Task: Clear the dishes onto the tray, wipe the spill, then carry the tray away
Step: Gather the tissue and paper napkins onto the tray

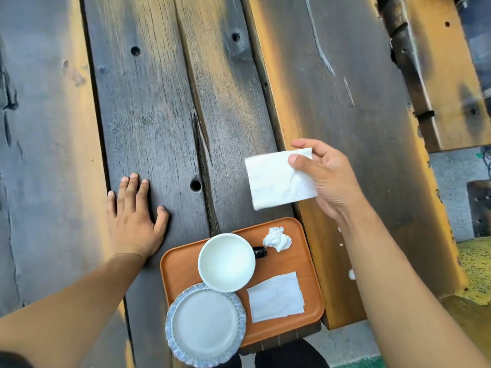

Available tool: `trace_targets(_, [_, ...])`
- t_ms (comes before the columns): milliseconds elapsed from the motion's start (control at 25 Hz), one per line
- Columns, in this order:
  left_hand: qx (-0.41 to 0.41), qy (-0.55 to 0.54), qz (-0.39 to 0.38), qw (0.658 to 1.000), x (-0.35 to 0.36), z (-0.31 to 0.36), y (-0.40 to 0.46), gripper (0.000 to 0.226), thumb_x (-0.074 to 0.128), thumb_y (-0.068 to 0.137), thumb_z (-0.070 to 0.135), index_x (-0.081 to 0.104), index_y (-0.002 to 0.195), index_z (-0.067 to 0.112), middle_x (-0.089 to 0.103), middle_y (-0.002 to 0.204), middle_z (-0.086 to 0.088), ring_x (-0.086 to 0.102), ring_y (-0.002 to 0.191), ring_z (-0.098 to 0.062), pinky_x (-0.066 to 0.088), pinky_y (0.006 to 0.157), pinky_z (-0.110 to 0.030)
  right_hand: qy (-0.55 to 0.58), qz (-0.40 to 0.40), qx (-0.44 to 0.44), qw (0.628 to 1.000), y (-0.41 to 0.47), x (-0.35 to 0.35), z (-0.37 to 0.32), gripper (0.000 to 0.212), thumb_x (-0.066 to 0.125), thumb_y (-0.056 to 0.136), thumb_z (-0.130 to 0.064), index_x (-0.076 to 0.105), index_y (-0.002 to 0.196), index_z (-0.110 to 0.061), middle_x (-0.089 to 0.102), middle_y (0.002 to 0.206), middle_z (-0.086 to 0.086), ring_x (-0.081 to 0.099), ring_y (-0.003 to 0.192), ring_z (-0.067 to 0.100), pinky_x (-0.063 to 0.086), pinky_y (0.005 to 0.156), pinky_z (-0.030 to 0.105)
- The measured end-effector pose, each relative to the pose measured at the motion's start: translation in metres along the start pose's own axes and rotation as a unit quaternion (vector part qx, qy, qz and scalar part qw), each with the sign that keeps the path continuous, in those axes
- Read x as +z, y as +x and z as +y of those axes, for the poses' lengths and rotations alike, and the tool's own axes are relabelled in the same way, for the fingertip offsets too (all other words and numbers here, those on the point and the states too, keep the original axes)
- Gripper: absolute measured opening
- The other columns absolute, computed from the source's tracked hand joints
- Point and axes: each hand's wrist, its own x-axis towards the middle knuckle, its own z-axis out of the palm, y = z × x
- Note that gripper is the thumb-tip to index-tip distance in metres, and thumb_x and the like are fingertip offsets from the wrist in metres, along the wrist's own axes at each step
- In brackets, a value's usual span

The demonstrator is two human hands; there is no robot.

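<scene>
White folded paper napkin (279,179) is pinched by one corner in my right hand (325,179), held above the dark wooden plank table (164,102); my left hand (134,211) lies flat, holding nothing. The white mug (225,261) and blue-rimmed ceramic plate (204,324) already sit on the orange tray (308,264). That plate overhangs the tray's near edge, so I judge it could slide off when lifted, and I can't see any spill to aim for.

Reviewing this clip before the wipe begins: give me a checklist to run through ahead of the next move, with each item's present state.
1. Dishes on the tray: the cup and the plate are both there. Ok.
2. Wiping napkin in hand: right hand pinches it above the table. Ok.
3. Left hand free: it rests flat on the table. Ok.
4. Spill located: no wet patch stands out. Cannot tell.
5. Tray stable: the plate overhangs its near left corner. Not ok.
</scene>
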Motion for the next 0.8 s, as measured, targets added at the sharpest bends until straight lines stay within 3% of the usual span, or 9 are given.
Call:
trace_targets(240, [0.0, -0.026, 0.001, 1.0, 0.001, -0.003, 0.001, 0.073, 0.043, 0.089, 0.045, 0.046, 0.151, 0.007, 0.035, 0.166, -0.014, 0.025, 0.157, -0.03, 0.009, 0.129, -0.05, 0.035, 0.016, 0.055, 0.998, -0.06, -0.007, 0.057, 0.022, 0.064, 0.092, 0.001, 0.064, 0.113, 0.002, 0.077, 0.08, 0.004, 0.073, 0.07, 0.014, 0.06, 0.057, 0.028])
trace_targets(480, [-0.002, -0.05, 0.007, 0.999, 0.0, -0.003, 0.0, 0.071, 0.045, 0.091, 0.044, 0.044, 0.152, 0.008, 0.032, 0.168, -0.011, 0.02, 0.159, -0.025, 0.003, 0.129, -0.045, -0.004, 0.147, 0.074, 0.986, -0.105, -0.043, 0.127, 0.02, 0.072, 0.088, -0.004, 0.071, 0.108, 0.001, 0.08, 0.091, 0.007, 0.077, 0.084, 0.02, 0.062, 0.067, 0.029])
trace_targets(640, [-0.005, -0.053, 0.002, 0.999, 0.0, -0.005, -0.003, 0.071, 0.045, 0.091, 0.045, 0.043, 0.153, 0.009, 0.03, 0.169, -0.009, 0.018, 0.16, -0.024, 0.004, 0.13, -0.045, -0.016, 0.149, 0.079, 0.986, -0.118, -0.054, 0.146, 0.025, 0.076, 0.084, -0.002, 0.072, 0.109, -0.001, 0.078, 0.105, 0.012, 0.075, 0.098, 0.028, 0.062, 0.084, 0.038])
trace_targets(800, [-0.004, -0.053, 0.006, 0.999, -0.001, -0.004, -0.003, 0.071, 0.045, 0.091, 0.045, 0.044, 0.152, 0.009, 0.03, 0.169, -0.01, 0.018, 0.159, -0.025, 0.005, 0.13, -0.046, -0.029, 0.147, 0.052, 0.987, -0.123, -0.06, 0.15, 0.019, 0.075, 0.085, 0.0, 0.074, 0.102, -0.007, 0.079, 0.103, 0.009, 0.076, 0.094, 0.024, 0.062, 0.081, 0.036])
